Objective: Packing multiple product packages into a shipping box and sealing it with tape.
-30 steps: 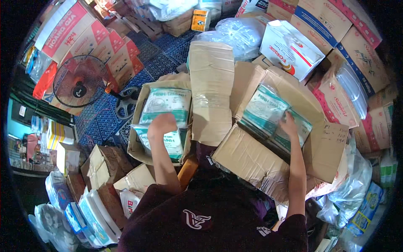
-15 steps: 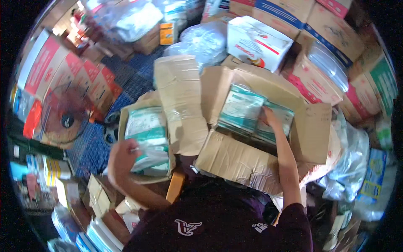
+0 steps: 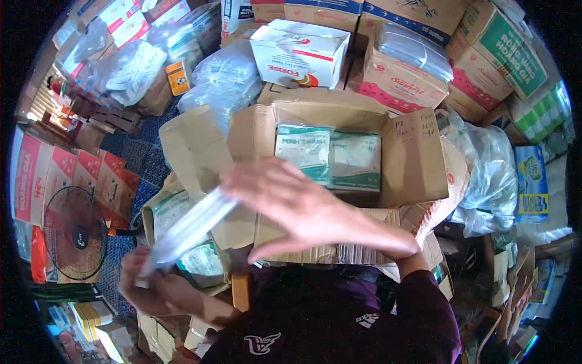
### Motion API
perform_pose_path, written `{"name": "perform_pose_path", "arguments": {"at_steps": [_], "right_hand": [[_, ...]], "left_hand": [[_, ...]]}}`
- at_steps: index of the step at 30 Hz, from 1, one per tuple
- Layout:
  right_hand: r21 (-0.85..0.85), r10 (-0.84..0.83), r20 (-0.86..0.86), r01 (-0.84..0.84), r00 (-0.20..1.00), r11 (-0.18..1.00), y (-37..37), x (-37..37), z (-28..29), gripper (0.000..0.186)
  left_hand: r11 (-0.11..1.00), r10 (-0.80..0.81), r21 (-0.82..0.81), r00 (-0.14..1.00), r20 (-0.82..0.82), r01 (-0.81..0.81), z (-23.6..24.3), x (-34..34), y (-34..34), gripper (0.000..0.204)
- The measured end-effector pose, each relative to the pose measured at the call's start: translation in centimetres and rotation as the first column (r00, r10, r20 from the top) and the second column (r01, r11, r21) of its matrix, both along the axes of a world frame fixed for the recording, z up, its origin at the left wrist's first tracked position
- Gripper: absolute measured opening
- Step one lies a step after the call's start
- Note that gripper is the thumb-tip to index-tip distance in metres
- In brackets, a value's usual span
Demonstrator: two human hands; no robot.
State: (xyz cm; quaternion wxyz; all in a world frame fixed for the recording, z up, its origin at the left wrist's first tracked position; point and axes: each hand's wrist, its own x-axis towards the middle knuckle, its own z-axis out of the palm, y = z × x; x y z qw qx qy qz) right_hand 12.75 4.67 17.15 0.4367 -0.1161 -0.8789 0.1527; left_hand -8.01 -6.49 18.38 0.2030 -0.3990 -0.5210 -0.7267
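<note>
My left hand [image 3: 154, 285] grips the lower end of a flat clear-wrapped packet [image 3: 188, 227], seen edge on and blurred, raised over the left cardboard box [image 3: 151, 215] that holds more green-and-white packets. My right hand [image 3: 291, 203] stretches flat with fingers apart toward the packet's upper end, touching or nearly touching it. Behind it the larger open cardboard box [image 3: 418, 158] holds two stacks of green-and-white packets [image 3: 330, 155].
Stacked cartons [image 3: 418, 79] and clear plastic bags [image 3: 227, 76] crowd the back and right. A white carton [image 3: 300, 51] sits behind the open box. A black floor fan [image 3: 76, 233] and red-white cartons [image 3: 54, 176] stand on the left, over blue patterned flooring.
The camera has moved closer. My right hand left the right box and swung left across the view. My left hand lifted a packet up from the left box.
</note>
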Motion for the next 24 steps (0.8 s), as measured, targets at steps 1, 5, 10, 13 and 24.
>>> {"name": "perform_pose_path", "arguments": {"at_steps": [1,5,10,13,24], "right_hand": [[0.082,-0.032,0.036,0.029,0.999,0.996,-0.8,-0.1,-0.5,0.081],[-0.003,-0.011,0.071,0.011,0.997,1.0,-2.3,0.4,1.2,0.076],[0.076,-0.006,-0.048,0.01,0.999,0.997,-2.4,-0.5,0.6,0.056],[0.108,-0.118,-0.059,0.124,0.991,0.986,-2.8,0.1,-0.6,0.042],[-0.307,-0.628,0.257,0.678,0.735,0.668,5.6,7.9,1.4,0.041]], "left_hand": [[1.0,-0.006,0.001,1.0,0.003,0.006,0.0,0.3,0.3,0.022],[0.976,-0.206,0.013,0.942,-0.264,0.217,-4.0,-1.0,-0.7,0.037],[0.927,-0.312,0.151,0.929,-0.197,0.343,-0.3,2.6,-0.1,0.024],[0.965,-0.246,0.087,0.969,-0.015,0.247,1.0,4.4,-0.1,0.018],[0.804,-0.381,-0.385,0.89,0.249,0.452,0.3,3.7,2.2,0.029]]}}
